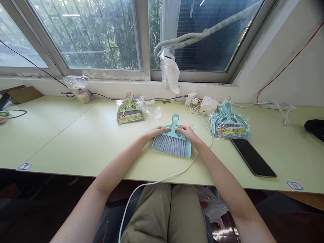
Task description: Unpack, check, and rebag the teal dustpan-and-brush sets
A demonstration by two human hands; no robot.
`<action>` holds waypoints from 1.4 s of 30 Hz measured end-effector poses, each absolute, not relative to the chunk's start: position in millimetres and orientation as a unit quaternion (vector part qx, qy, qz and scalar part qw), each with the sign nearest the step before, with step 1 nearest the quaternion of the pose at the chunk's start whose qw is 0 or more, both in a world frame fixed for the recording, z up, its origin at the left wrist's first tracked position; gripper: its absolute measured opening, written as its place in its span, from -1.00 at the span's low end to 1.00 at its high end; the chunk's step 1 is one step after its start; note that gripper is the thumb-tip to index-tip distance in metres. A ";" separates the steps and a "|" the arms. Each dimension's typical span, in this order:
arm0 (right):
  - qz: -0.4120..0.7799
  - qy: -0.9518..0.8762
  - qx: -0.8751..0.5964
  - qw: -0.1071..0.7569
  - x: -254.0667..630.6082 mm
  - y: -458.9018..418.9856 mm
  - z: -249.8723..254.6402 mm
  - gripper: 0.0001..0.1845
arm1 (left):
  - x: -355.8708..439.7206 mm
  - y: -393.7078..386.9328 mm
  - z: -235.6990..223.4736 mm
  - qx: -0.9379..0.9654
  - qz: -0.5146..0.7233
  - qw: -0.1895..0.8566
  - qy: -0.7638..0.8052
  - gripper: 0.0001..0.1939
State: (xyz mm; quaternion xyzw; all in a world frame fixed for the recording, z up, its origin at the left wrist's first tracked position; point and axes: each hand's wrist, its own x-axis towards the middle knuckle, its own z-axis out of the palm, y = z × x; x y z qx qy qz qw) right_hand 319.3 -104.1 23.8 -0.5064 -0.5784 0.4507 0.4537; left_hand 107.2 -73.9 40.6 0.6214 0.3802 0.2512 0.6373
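A light teal hand brush (pixel 170 145) with grey bristles lies nested in a matching dustpan (pixel 188 152), at the middle of the table. The round hanging loop at its top points away from me. My left hand (pixel 155 132) grips the set by its left shoulder, with the thumb over the front face. On the opposite shoulder, my right hand (pixel 188 133) holds it the same way, its other fingers hidden behind. The bristles face me, and the set's lower edge is close to the tabletop; whether it touches, I cannot tell.
Wrapped teal sets (pixel 229 123) lie at the right, by a black phone (pixel 253 158). A wrapped green set (pixel 130 111) is at the back left. A white cable (pixel 177 173) crosses the table's front edge. Another person's hand (pixel 3 118) shows at the far left.
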 end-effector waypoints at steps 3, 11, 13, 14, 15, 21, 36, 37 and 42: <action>0.426 -0.596 -0.523 0.437 334.2 -103.5 29.0 -0.37 | 98.4 -69.3 39.5 0.617 0.191 0.679 0.350 -0.50; 0.082 -0.672 -0.719 0.158 395.8 -94.3 14.1 -0.38 | 92.3 -48.0 23.4 0.560 0.334 0.671 0.353 -0.42; 0.091 -0.684 -0.710 0.141 399.6 -90.1 4.3 -0.42 | 91.5 -44.5 20.2 0.534 0.361 0.670 0.368 -0.38; 0.088 -0.688 -0.703 0.158 400.3 -88.1 0.4 -0.47 | 91.1 -43.3 19.0 0.519 0.372 0.671 0.377 -0.38; 0.082 -0.688 -0.698 0.181 400.5 -86.2 -2.7 -0.53 | 90.7 -42.4 18.0 0.504 0.384 0.672 0.383 -0.38; 0.080 -0.648 -0.660 0.372 397.3 -78.3 -2.0 -0.61 | 92.0 -34.9 9.0 0.473 0.448 0.653 0.387 -0.28; -0.047 -0.691 -0.656 0.300 297.3 -113.6 16.2 -0.44 | 122.1 -47.6 -6.9 0.456 0.476 0.673 0.337 -0.31; -0.052 -0.699 -0.659 0.274 295.3 -114.3 15.3 -0.43 | 122.2 -47.1 -7.1 0.455 0.475 0.671 0.340 -0.29; -0.042 -0.719 -0.665 0.197 293.2 -113.4 12.2 -0.34 | 120.5 -40.4 -11.4 0.476 0.484 0.652 0.339 -0.12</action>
